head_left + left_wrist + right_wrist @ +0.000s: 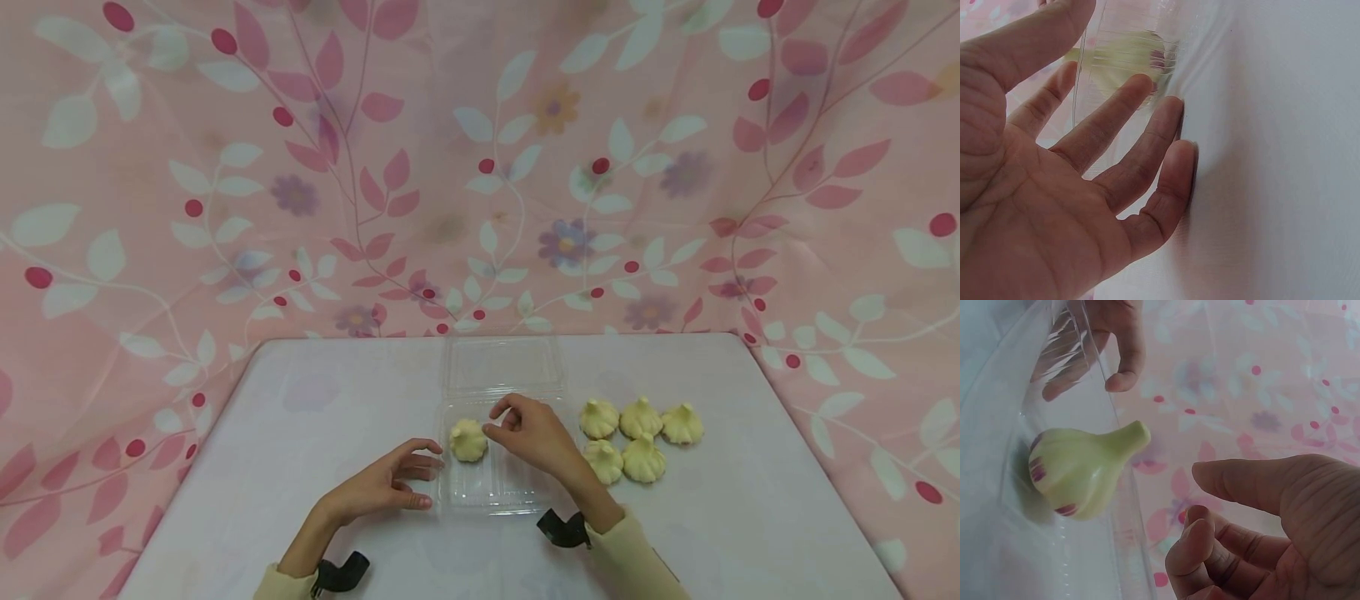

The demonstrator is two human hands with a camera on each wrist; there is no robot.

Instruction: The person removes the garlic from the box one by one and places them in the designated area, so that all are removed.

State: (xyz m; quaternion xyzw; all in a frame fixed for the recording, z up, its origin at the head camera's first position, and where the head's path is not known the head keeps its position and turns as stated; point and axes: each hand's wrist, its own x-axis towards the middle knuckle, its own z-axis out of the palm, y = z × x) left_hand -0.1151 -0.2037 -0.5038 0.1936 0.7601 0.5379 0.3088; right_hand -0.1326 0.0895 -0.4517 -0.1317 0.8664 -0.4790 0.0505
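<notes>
A pale garlic bulb (pixel 468 441) with purple patches (pixel 1079 469) sits in the left part of a clear plastic box (pixel 498 506), its stem uppermost. My right hand (pixel 531 433) hovers over the box just right of that bulb. Its thumb and bent fingers (pixel 1191 550) stand apart, with nothing between them. Beside the box's left wall is my left hand (pixel 390 481), fingers spread and holding nothing. In the left wrist view the bulb (pixel 1125 62) shows through the plastic; whether the fingertips touch the wall I cannot tell.
The box's lid (pixel 504 365) lies folded open toward the back of the white table (pixel 300 417). Several more garlic bulbs (pixel 642 418) are grouped in two rows right of the box. A pink floral cloth (pixel 450 167) hangs behind the table.
</notes>
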